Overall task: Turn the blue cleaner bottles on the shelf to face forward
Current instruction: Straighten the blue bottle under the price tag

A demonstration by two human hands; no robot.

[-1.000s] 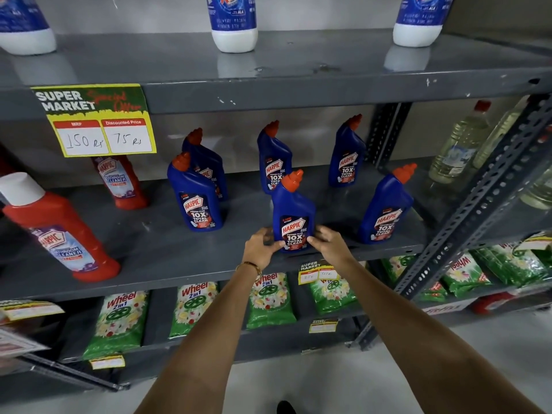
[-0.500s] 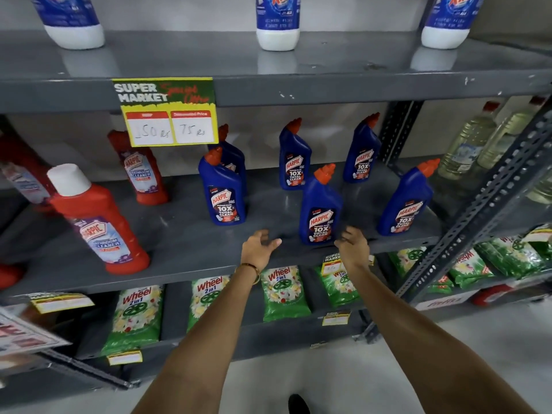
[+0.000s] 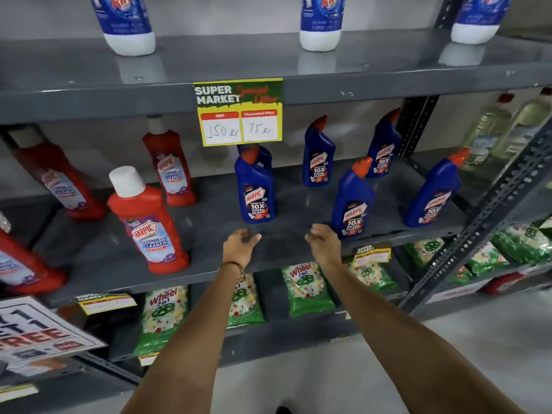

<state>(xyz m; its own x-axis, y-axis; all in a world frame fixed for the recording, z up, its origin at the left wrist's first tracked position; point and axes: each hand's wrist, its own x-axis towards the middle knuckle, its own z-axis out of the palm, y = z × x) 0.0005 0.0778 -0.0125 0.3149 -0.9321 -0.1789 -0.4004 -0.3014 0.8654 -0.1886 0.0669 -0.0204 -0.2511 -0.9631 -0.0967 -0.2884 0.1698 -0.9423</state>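
Several blue Harpic cleaner bottles with orange caps stand on the grey middle shelf [image 3: 292, 204]. A front left bottle [image 3: 255, 189] shows its label, with another one partly hidden behind it. A front middle bottle [image 3: 354, 204] and a front right bottle [image 3: 433, 195] also show their labels. Two more stand at the back [image 3: 318, 156] [image 3: 383, 147]. My left hand [image 3: 240, 246] hovers just below the front left bottle, fingers apart and holding nothing. My right hand [image 3: 324, 245] is next to the base of the front middle bottle, also empty.
Red Harpic bathroom cleaner bottles [image 3: 146, 222] fill the shelf's left part. A yellow price tag [image 3: 239, 115] hangs from the upper shelf, which carries white and blue bottles [image 3: 321, 22]. Green Wheel packets [image 3: 307, 288] lie on the lower shelf. A slanted metal upright [image 3: 484, 216] stands at right.
Both hands have let go of the front middle bottle and shifted left along the shelf edge. The view has panned left, bringing more red bottles in.
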